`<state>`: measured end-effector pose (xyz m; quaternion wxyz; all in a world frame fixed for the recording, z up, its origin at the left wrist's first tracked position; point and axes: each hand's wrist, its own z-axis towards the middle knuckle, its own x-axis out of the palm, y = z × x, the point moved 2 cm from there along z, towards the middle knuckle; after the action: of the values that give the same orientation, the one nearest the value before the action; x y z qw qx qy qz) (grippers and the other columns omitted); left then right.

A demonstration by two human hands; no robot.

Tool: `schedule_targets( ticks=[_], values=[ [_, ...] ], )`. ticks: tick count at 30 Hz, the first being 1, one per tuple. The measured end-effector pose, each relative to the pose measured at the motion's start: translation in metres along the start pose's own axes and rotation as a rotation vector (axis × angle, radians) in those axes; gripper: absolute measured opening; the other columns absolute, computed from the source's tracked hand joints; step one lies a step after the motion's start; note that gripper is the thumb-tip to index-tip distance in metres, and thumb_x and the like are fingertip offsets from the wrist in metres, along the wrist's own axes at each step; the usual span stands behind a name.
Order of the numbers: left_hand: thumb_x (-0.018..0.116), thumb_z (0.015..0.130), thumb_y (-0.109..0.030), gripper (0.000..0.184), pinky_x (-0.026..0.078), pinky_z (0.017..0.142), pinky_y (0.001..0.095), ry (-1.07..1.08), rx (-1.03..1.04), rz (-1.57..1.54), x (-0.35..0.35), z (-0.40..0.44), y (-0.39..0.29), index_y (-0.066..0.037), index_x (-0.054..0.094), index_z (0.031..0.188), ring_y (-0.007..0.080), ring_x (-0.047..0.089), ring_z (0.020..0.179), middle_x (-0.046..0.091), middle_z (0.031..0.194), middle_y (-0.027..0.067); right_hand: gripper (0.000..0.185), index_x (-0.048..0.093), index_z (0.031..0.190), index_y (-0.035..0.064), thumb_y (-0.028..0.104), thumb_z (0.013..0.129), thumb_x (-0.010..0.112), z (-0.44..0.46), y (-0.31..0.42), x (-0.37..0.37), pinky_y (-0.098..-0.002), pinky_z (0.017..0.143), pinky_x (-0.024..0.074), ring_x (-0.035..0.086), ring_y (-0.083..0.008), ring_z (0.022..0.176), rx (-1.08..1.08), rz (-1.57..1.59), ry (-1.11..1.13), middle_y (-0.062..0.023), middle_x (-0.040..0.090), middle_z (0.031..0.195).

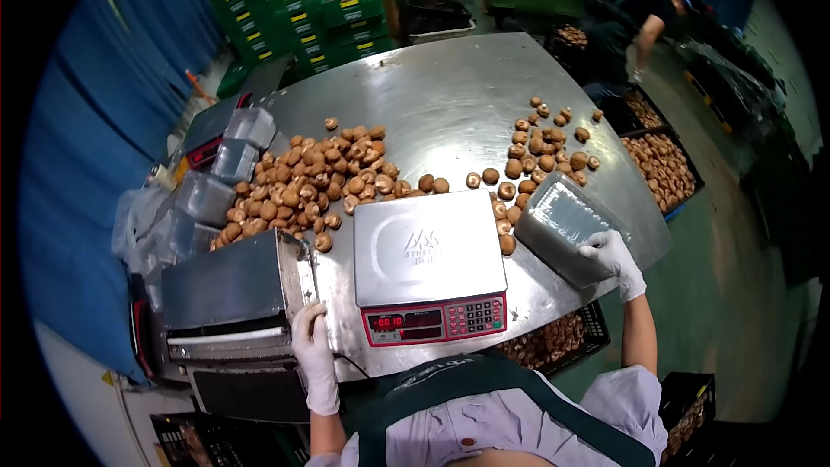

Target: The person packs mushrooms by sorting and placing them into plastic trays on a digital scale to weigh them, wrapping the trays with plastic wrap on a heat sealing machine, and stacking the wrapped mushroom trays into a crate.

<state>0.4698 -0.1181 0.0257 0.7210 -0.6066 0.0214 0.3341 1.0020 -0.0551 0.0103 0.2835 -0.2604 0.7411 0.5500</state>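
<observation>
My right hand [616, 261], in a white glove, grips the near end of a stack of clear plastic trays [562, 223] at the table's right side. The stack lies beside a loose group of brown mushrooms [546, 149]. My left hand [315, 350], also gloved, rests by the right edge of a flat metal-topped machine [226, 281]. Its fingers are loosely bent, and I see nothing in them. Between my hands stands a digital scale [430, 251] with a bare steel plate and a red-lit display.
A large mushroom pile [316, 173] covers the table's left part. Clear plastic tubs [206, 199] stand beyond it. Crates of mushrooms [661, 169] sit on the floor at right, near a bending person [635, 30]. Green crates [268, 0] are stacked behind the steel table [458, 78].
</observation>
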Motion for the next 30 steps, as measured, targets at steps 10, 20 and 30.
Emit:
schedule_targets(
  ticks=[10, 20, 30],
  values=[
    [0.052, 0.087, -0.004, 0.02, 0.045, 0.084, 0.0262, 0.014, -0.279, -0.322, 0.062, 0.042, 0.047, 0.002, 0.063, 0.102, 0.0153, 0.058, 0.092, 0.063, 0.1, 0.007, 0.008, 0.062, 0.087, 0.0022, 0.003, 0.079, 0.063, -0.026, 0.06, -0.003, -0.0318, 0.068, 0.0481, 0.061, -0.0254, 0.073, -0.417, -0.25, -0.78, -0.0124, 0.062, 0.082],
    [0.055, 0.088, -0.035, 0.065, 0.025, 0.105, 0.0436, -0.172, -1.008, -0.954, 0.106, 0.058, 0.146, -0.004, 0.029, 0.139, 0.0253, 0.037, 0.124, 0.035, 0.136, 0.0105, 0.022, 0.066, 0.088, 0.0061, 0.026, 0.079, 0.066, 0.006, 0.149, 0.148, -0.0363, 0.064, 0.0509, 0.062, -0.0273, 0.073, -0.942, -0.384, 0.148, -0.0078, 0.066, 0.085],
    [0.048, 0.087, -0.052, 0.077, 0.017, 0.107, 0.0587, -0.234, -0.964, -1.449, 0.142, 0.129, 0.167, -0.019, 0.012, 0.147, 0.0353, 0.016, 0.138, 0.011, 0.153, 0.0042, 0.053, 0.054, 0.124, 0.0022, 0.045, 0.094, 0.044, 0.201, 0.216, 0.153, -0.0372, 0.094, 0.042, 0.055, -0.0263, 0.111, -0.324, 0.411, 0.469, -0.015, 0.057, 0.12]
  ],
)
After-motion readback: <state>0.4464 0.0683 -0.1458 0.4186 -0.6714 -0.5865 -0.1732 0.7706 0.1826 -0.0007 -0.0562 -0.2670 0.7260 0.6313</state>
